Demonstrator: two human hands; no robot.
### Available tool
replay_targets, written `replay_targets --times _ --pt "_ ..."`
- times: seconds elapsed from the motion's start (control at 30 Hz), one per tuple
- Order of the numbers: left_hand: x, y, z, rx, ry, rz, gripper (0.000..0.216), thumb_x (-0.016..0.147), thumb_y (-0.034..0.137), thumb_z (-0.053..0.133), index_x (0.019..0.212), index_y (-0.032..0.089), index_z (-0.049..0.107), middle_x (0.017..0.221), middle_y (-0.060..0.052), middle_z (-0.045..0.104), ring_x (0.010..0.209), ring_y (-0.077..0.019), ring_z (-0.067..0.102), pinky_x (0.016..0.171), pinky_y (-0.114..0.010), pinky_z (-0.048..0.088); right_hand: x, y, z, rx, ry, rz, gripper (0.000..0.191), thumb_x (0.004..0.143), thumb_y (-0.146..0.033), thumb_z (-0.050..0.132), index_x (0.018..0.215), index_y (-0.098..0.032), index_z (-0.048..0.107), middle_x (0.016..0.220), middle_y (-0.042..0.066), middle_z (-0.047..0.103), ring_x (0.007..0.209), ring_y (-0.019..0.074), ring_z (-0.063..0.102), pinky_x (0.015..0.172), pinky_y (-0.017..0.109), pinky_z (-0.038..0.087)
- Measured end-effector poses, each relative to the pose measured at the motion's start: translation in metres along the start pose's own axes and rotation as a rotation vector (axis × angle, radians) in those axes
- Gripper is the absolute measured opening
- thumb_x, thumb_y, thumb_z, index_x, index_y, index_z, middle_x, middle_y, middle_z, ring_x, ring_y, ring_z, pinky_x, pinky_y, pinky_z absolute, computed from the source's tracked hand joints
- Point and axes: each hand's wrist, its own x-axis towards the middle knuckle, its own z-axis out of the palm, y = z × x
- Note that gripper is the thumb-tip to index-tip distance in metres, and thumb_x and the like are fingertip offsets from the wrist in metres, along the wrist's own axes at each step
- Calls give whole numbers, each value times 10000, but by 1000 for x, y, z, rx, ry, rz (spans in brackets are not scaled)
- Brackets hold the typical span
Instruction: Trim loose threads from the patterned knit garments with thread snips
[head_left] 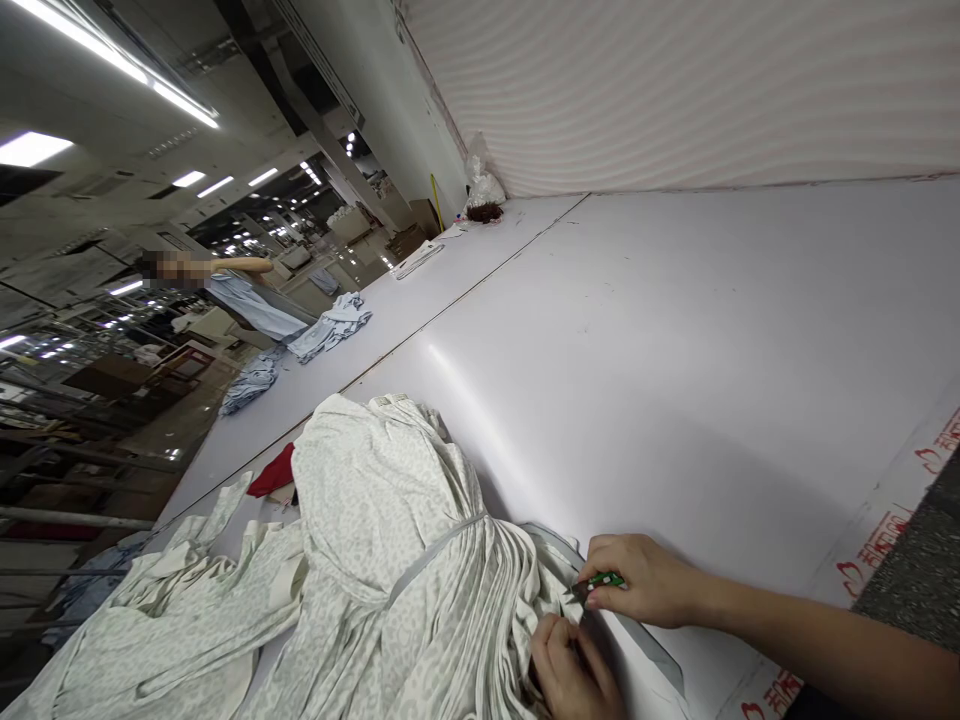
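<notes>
A large bundle of pale fabric pieces with a soft grey-green spotted print (390,490) lies on the white table, bound round its middle by a grey strip (435,560). My right hand (645,578) is closed round small thread snips with a green handle (606,580). Their dark blades point at the layered edge of the bundle. Just below, my left hand (574,665) has its fingers curled on the fabric edges and grips them; its fingertips are partly hidden. Beneath my right hand, a loose grey strip (660,655) runs along the tabletop.
More printed fabric (172,620) spreads at the lower left, beside a red cloth (274,472). Light blue garment piles (330,325) lie farther along the table (675,330), near a standing person (255,300). A plastic bag (484,175) sits at the far end by a striped surface.
</notes>
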Motion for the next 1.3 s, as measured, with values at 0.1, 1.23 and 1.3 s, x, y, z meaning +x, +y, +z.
replay_targets --times 0.1,1.23,1.3 --pt "0 1 0 5 7 4 152 875 89 543 802 214 592 852 -31 584 781 -160 586 716 -271 448 2 -1 1 -13 6 15 169 813 -210 674 931 -241 791 885 21 733 795 179 666 723 252 461" --pt "22 20 -9 -560 154 -1046 469 668 368 810 1045 182 602 765 10 638 663 -89 614 606 -170 493 10 -2 26 208 132 -84 175 802 -194 647 921 -206 775 885 41 721 802 184 661 736 265 492" --pt "24 21 -10 -568 165 -1072 498 640 361 829 1049 170 618 759 10 632 634 -83 606 579 -169 486 9 0 26 227 134 -85 179 805 -206 648 931 -205 775 891 44 721 798 184 659 732 265 494"
